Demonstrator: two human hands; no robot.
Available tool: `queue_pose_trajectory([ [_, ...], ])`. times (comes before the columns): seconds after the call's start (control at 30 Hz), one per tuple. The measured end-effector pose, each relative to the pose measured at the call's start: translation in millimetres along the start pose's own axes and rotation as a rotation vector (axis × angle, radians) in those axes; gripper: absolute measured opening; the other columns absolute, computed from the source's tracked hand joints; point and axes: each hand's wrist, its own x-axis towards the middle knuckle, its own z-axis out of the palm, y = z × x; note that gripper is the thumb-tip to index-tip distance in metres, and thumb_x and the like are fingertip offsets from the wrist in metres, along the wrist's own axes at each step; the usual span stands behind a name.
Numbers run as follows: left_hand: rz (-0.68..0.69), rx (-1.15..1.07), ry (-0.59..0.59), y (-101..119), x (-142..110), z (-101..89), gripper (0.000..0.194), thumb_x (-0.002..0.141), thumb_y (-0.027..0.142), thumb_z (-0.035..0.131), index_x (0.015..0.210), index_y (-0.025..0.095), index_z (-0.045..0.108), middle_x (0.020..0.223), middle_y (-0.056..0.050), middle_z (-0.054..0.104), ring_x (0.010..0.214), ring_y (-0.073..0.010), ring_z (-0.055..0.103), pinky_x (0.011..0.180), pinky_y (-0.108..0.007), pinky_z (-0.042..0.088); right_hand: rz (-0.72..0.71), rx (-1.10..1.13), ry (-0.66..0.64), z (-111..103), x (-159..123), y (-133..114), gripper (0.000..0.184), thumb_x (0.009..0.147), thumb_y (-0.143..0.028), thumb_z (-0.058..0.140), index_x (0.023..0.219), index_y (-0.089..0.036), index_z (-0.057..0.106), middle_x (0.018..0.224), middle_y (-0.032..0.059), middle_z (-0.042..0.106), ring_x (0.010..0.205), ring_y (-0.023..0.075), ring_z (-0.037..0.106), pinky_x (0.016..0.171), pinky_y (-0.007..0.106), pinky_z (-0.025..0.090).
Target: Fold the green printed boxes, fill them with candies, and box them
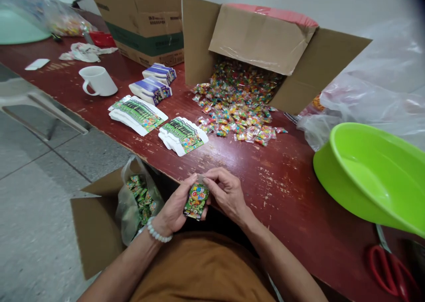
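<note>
A small green printed carton (pixel 196 201) is held just over the near table edge, in front of the body, its printed face turned up and its top end towards the table. It is clasped in the left hand (pixel 175 204), thumb along one side and fingers curled beneath. At the top flap (pixel 200 178), the right hand (pixel 228 195) is closed narrowly, thumb and forefinger brought together; whether the flap is being tucked or opened cannot be told.

For clean work, the sides are best supported lightly by the left hand, since thin card would probably crease under a hard squeeze. The flap is best eased evenly along its fold, with pressure kept near the middle so that neither corner buckles. The opening is better held level enough that nothing inside can slip out.

Just beyond, two fanned stacks of flat green cartons (pixel 141 115) (pixel 186 136) are laid on the red table (pixel 232 169), with wrapped candies (pixel 247 118) spilled behind them from a cardboard box (pixel 303 74). Similar green packs (pixel 142 198) are gathered in a plastic bag (pixel 128 218) beside the left forearm.
</note>
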Motion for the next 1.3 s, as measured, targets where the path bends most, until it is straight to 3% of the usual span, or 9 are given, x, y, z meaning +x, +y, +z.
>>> queue_pose_trajectory([
  [0.13, -0.065, -0.124, -0.054, 10.0, -3.3, 4.4, 0.055, 0.095, 0.061, 0.037, 0.121, 0.017, 0.060, 0.064, -0.005, 0.066, 0.044, -0.0191, 0.062, 0.038, -0.030, 0.053, -0.139, -0.189, -0.137, -7.1, -0.6, -0.6, 0.020, 0.094, -0.033, 0.057, 0.090, -0.023, 0.074, 0.086, 0.0054, 0.072, 0.078, 0.0181, 0.066, 0.076, 0.032, 0.052],
  [0.33, 0.009, -0.071, -0.002, 5.2, -2.5, 6.7, 0.061, 0.098, 0.057, 0.033, 0.137, 0.015, 0.053, 0.066, -0.006, 0.065, 0.047, -0.0175, 0.063, 0.039, -0.025, 0.050, 0.272, 0.263, -0.144, -1.3, 2.1, -2.0, 0.020, 0.080, -0.035, 0.075, 0.078, -0.017, 0.067, 0.089, 0.0035, 0.072, 0.050, 0.0092, 0.057, 0.049, 0.024, 0.049],
  [0.43, 0.016, -0.013, -0.027, 0.1, -0.7, 0.5, 0.067, 0.096, 0.063, 0.032, 0.140, 0.016, 0.053, 0.066, -0.007, 0.067, 0.045, -0.0159, 0.061, 0.039, -0.023, 0.049, 0.323, 0.409, -0.121, 2.4, 2.3, -3.1, 0.020, 0.080, -0.034, 0.075, 0.075, -0.017, 0.064, 0.094, 0.0038, 0.072, 0.050, 0.0092, 0.057, 0.047, 0.024, 0.049],
  [0.7, -0.010, -0.146, 0.046, 3.1, 4.3, -0.2, 0.041, 0.086, 0.035, 0.063, 0.123, 0.017, 0.066, 0.086, -0.006, 0.072, 0.053, -0.0133, 0.063, 0.041, -0.021, 0.049, -0.082, -0.046, -0.139, -2.9, -7.9, 6.4, 0.013, 0.087, -0.035, 0.070, 0.094, -0.024, 0.071, 0.104, 0.0063, 0.067, 0.096, 0.0203, 0.065, 0.084, 0.035, 0.054],
  [0.83, 0.063, -0.094, 0.090, 2.8, 3.6, -6.4, 0.040, 0.084, 0.036, 0.063, 0.118, 0.016, 0.068, 0.088, -0.006, 0.072, 0.053, -0.0120, 0.062, 0.046, -0.022, 0.049, -0.110, -0.163, -0.177, 5.6, -14.0, 17.2, 0.029, 0.084, -0.035, 0.071, 0.112, -0.026, 0.065, 0.117, 0.0078, 0.061, 0.109, 0.0229, 0.059, 0.094, 0.039, 0.050],
  [0.97, 0.348, 0.099, 0.293, 16.8, -9.9, -50.2, 0.049, 0.082, 0.048, 0.060, 0.118, 0.016, 0.066, 0.071, -0.002, 0.068, 0.050, -0.0138, 0.061, 0.047, -0.023, 0.049, 0.029, -0.147, -0.163, 7.0, -17.7, 25.4, 0.054, 0.081, -0.039, 0.073, 0.130, -0.029, 0.053, 0.137, 0.0103, 0.050, 0.105, 0.0209, 0.058, 0.088, 0.037, 0.051],
  [1.1, 0.548, 0.262, 0.786, 23.2, -27.6, -128.4, 0.047, 0.081, 0.053, 0.055, 0.111, 0.018, 0.066, 0.068, 0.001, 0.066, 0.052, -0.0145, 0.060, 0.051, -0.025, 0.049, 0.229, 0.043, -0.069, -4.4, -18.5, 35.4, 0.045, 0.085, -0.041, 0.069, 0.125, -0.026, 0.054, 0.113, 0.0064, 0.064, 0.088, 0.0162, 0.060, 0.080, 0.032, 0.051],
  [1.17, 0.529, 0.352, 0.949, 13.3, -33.3, -165.3, 0.046, 0.078, 0.055, 0.058, 0.105, 0.018, 0.067, 0.075, -0.001, 0.068, 0.064, -0.0159, 0.064, 0.058, -0.026, 0.050, 0.270, 0.058, -0.075, -9.5, -19.2, 38.5, 0.039, 0.085, -0.041, 0.069, 0.119, -0.025, 0.058, 0.107, 0.0050, 0.066, 0.086, 0.0159, 0.060, 0.078, 0.031, 0.050],
  [1.3, 0.440, 0.423, 1.000, -17.0, -36.5, -206.9, 0.042, 0.065, 0.052, 0.072, 0.085, 0.015, 0.069, 0.077, -0.006, 0.070, 0.071, -0.0183, 0.064, 0.062, -0.026, 0.048, 0.286, 0.045, -0.072, -11.5, -20.6, 40.0, 0.037, 0.086, -0.040, 0.069, 0.118, -0.024, 0.059, 0.107, 0.0048, 0.067, 0.086, 0.0158, 0.060, 0.078, 0.031, 0.049],
])
